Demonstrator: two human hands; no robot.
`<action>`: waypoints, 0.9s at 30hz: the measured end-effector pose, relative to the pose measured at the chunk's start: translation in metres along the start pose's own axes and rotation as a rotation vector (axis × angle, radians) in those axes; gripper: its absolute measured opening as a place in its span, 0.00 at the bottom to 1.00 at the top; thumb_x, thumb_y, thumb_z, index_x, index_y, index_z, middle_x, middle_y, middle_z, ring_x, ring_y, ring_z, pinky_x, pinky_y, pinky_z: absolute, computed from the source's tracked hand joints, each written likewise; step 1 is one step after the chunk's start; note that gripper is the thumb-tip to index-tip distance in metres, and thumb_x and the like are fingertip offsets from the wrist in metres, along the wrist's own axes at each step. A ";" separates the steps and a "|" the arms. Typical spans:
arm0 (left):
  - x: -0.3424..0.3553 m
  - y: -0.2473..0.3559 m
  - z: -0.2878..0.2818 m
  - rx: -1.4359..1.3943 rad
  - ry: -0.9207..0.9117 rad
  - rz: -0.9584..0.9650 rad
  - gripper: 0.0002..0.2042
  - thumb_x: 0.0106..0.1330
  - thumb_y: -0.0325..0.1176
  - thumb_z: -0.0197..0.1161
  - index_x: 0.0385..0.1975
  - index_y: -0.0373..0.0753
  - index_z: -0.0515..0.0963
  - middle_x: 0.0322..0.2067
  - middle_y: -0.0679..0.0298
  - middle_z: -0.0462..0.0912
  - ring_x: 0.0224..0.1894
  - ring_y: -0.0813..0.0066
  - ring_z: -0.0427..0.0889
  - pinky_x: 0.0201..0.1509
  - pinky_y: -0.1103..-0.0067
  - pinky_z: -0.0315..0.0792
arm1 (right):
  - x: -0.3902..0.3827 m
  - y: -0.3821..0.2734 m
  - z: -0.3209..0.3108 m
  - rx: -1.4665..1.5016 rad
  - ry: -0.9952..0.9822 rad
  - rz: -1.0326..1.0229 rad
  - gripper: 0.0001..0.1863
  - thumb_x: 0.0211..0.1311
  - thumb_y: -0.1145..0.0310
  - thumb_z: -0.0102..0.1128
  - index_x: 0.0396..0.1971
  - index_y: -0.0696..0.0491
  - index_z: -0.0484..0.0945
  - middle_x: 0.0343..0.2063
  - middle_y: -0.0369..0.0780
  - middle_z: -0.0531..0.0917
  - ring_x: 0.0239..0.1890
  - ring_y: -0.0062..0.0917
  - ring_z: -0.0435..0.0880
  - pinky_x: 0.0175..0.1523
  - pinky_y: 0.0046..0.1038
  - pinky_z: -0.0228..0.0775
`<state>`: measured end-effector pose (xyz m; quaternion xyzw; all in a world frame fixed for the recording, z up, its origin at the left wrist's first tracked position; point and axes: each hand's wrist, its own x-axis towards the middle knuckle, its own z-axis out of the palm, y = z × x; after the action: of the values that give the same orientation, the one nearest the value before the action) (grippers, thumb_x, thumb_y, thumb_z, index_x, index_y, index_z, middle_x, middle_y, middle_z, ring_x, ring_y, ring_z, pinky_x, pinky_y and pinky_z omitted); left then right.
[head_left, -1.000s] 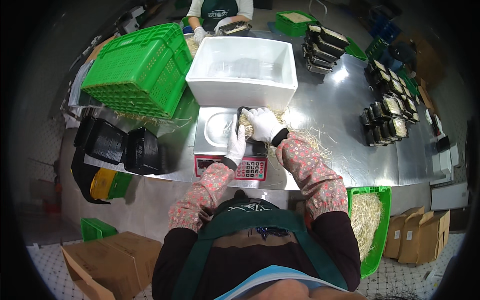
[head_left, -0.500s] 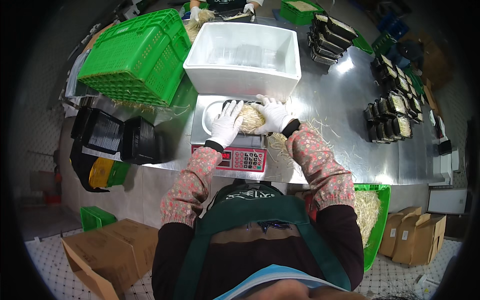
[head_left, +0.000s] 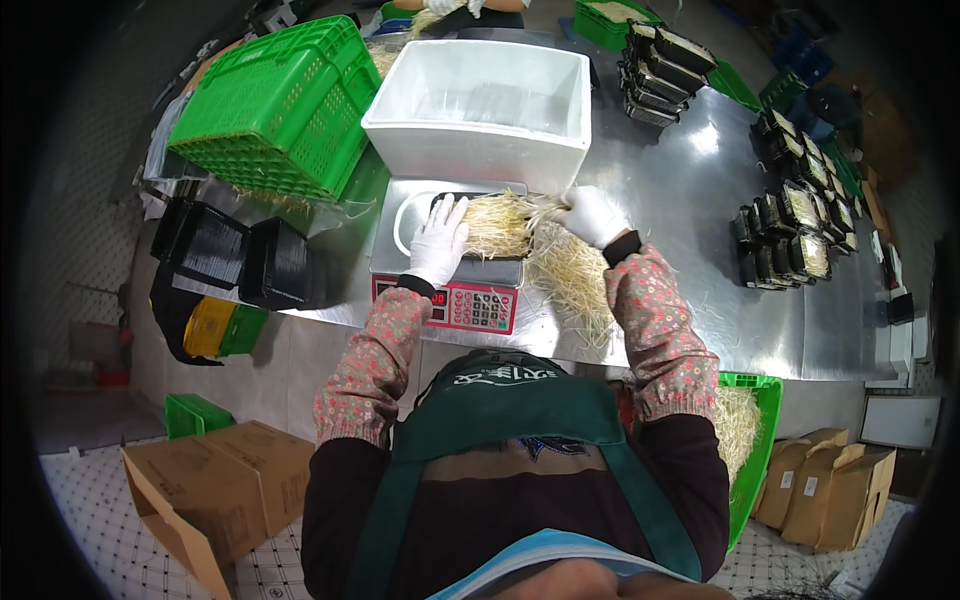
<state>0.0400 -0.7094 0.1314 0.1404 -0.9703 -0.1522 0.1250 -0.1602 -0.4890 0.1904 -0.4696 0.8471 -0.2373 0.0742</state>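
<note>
A black tray packed with pale bean sprouts (head_left: 493, 228) lies sideways on a steel scale with a red front panel (head_left: 470, 305). My left hand (head_left: 437, 243), in a white glove, rests on the tray's left end with fingers stretched out. My right hand (head_left: 592, 215), also gloved, is closed on some sprouts at the tray's right end. A loose pile of sprouts (head_left: 570, 285) lies on the steel table beside the scale, under and left of my right forearm.
A white foam box (head_left: 470, 150) is behind the scale, with stacked green crates (head_left: 260, 100) left. Black empty trays (head_left: 205, 245) stand left; filled tray stacks (head_left: 660, 75) right. A co-worker's gloved hands (head_left: 445, 12) show behind. A green crate of sprouts (head_left: 745, 450) sits below the table.
The tray has turned from lengthwise to sideways on the scale. My left hand has moved up and left onto its end; my right hand has drawn rightward to the sprouts at the other end.
</note>
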 end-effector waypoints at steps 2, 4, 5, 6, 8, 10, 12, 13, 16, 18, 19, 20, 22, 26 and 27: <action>-0.001 -0.007 0.004 -0.156 0.079 0.029 0.25 0.70 0.38 0.50 0.67 0.44 0.61 0.66 0.52 0.62 0.68 0.53 0.61 0.68 0.63 0.59 | -0.014 0.013 -0.020 0.083 -0.015 0.094 0.14 0.53 0.58 0.66 0.28 0.55 0.84 0.25 0.49 0.83 0.31 0.41 0.83 0.39 0.37 0.74; -0.005 -0.012 0.005 -0.329 0.187 0.052 0.24 0.67 0.30 0.53 0.64 0.39 0.65 0.64 0.50 0.65 0.68 0.52 0.61 0.71 0.67 0.55 | -0.034 0.017 -0.039 0.353 -0.077 0.261 0.13 0.55 0.62 0.66 0.27 0.59 0.83 0.21 0.43 0.83 0.24 0.25 0.83 0.32 0.28 0.73; -0.005 -0.015 0.004 -0.414 0.238 0.061 0.24 0.67 0.28 0.52 0.64 0.38 0.66 0.63 0.51 0.66 0.67 0.53 0.61 0.71 0.68 0.55 | -0.043 0.030 -0.037 0.373 -0.031 0.253 0.11 0.55 0.66 0.67 0.30 0.59 0.83 0.19 0.37 0.82 0.22 0.17 0.80 0.29 0.24 0.71; -0.003 -0.021 0.000 -0.497 0.290 0.069 0.23 0.66 0.27 0.52 0.63 0.38 0.67 0.63 0.51 0.67 0.67 0.55 0.62 0.71 0.68 0.55 | -0.054 0.042 -0.034 0.447 0.003 0.303 0.10 0.55 0.68 0.67 0.31 0.59 0.83 0.19 0.35 0.82 0.21 0.17 0.78 0.28 0.23 0.70; -0.004 -0.042 -0.005 -0.671 0.408 -0.011 0.21 0.66 0.22 0.51 0.60 0.34 0.69 0.62 0.54 0.70 0.66 0.61 0.65 0.70 0.72 0.56 | -0.074 0.059 -0.022 0.596 0.015 0.401 0.09 0.55 0.70 0.68 0.33 0.59 0.84 0.19 0.33 0.82 0.20 0.15 0.75 0.26 0.21 0.68; -0.006 -0.067 -0.021 -0.829 0.433 -0.079 0.20 0.69 0.23 0.50 0.61 0.32 0.67 0.63 0.53 0.69 0.66 0.64 0.66 0.70 0.74 0.56 | -0.089 0.068 0.001 0.731 0.036 0.450 0.10 0.57 0.66 0.70 0.28 0.58 0.85 0.19 0.32 0.81 0.17 0.09 0.71 0.22 0.17 0.62; -0.003 -0.078 -0.044 -0.855 0.448 -0.164 0.21 0.70 0.24 0.49 0.63 0.31 0.65 0.63 0.52 0.67 0.67 0.65 0.64 0.71 0.74 0.55 | -0.108 0.115 0.039 0.332 -0.078 0.525 0.16 0.50 0.63 0.74 0.36 0.57 0.84 0.24 0.40 0.85 0.26 0.27 0.81 0.33 0.26 0.72; -0.004 -0.083 -0.056 -0.880 0.440 -0.237 0.22 0.71 0.25 0.49 0.65 0.31 0.63 0.64 0.51 0.66 0.67 0.64 0.64 0.72 0.73 0.55 | -0.114 0.130 0.048 -0.042 -0.204 0.507 0.22 0.47 0.61 0.75 0.41 0.56 0.83 0.30 0.44 0.86 0.32 0.34 0.85 0.40 0.30 0.75; -0.031 -0.115 -0.082 -0.749 0.321 -0.277 0.30 0.72 0.36 0.53 0.69 0.30 0.53 0.68 0.46 0.58 0.70 0.60 0.58 0.73 0.72 0.52 | -0.105 0.094 0.008 -0.099 -0.257 0.378 0.42 0.38 0.56 0.78 0.56 0.55 0.74 0.53 0.51 0.78 0.54 0.40 0.79 0.57 0.36 0.72; -0.025 -0.098 -0.104 -0.541 0.132 -0.221 0.38 0.68 0.49 0.57 0.69 0.29 0.51 0.69 0.44 0.55 0.72 0.57 0.54 0.74 0.71 0.49 | -0.089 0.077 -0.014 -0.136 -0.118 0.433 0.48 0.36 0.51 0.80 0.59 0.58 0.70 0.54 0.52 0.77 0.57 0.44 0.76 0.62 0.35 0.66; -0.017 -0.080 -0.106 -0.505 0.047 -0.221 0.40 0.67 0.51 0.59 0.69 0.29 0.51 0.69 0.45 0.54 0.73 0.57 0.52 0.74 0.71 0.47 | -0.082 0.093 -0.006 -0.019 0.131 0.151 0.46 0.41 0.50 0.77 0.61 0.53 0.68 0.58 0.53 0.72 0.62 0.44 0.70 0.63 0.38 0.65; -0.014 -0.071 -0.095 -0.443 0.048 -0.170 0.40 0.64 0.51 0.61 0.67 0.28 0.55 0.68 0.45 0.57 0.72 0.56 0.54 0.73 0.71 0.49 | -0.058 0.074 -0.001 0.006 0.190 0.022 0.51 0.41 0.50 0.77 0.65 0.54 0.62 0.62 0.56 0.66 0.65 0.46 0.65 0.67 0.38 0.61; 0.005 -0.043 -0.075 -0.195 0.001 0.142 0.42 0.59 0.55 0.65 0.64 0.29 0.60 0.65 0.43 0.60 0.69 0.49 0.57 0.72 0.66 0.51 | -0.022 -0.008 -0.008 0.028 0.204 -0.103 0.55 0.39 0.52 0.78 0.68 0.52 0.58 0.63 0.58 0.64 0.66 0.49 0.64 0.68 0.40 0.58; 0.019 0.027 -0.028 0.080 -0.023 0.350 0.44 0.55 0.60 0.64 0.64 0.32 0.61 0.61 0.45 0.66 0.64 0.47 0.63 0.69 0.61 0.55 | 0.019 -0.046 0.024 -0.205 -0.166 -0.072 0.54 0.37 0.53 0.78 0.68 0.46 0.59 0.55 0.56 0.72 0.56 0.46 0.74 0.56 0.42 0.71; 0.017 0.024 -0.020 0.019 0.017 0.416 0.42 0.55 0.57 0.65 0.63 0.32 0.63 0.58 0.45 0.70 0.60 0.46 0.67 0.67 0.61 0.57 | 0.023 -0.040 0.023 -0.181 -0.311 -0.057 0.51 0.39 0.54 0.77 0.67 0.46 0.60 0.50 0.54 0.76 0.52 0.45 0.78 0.53 0.42 0.73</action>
<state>0.0239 -0.6979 0.1612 -0.0603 -0.9786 -0.1130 0.1608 -0.1344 -0.5338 0.1914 -0.5291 0.8298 -0.0864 0.1552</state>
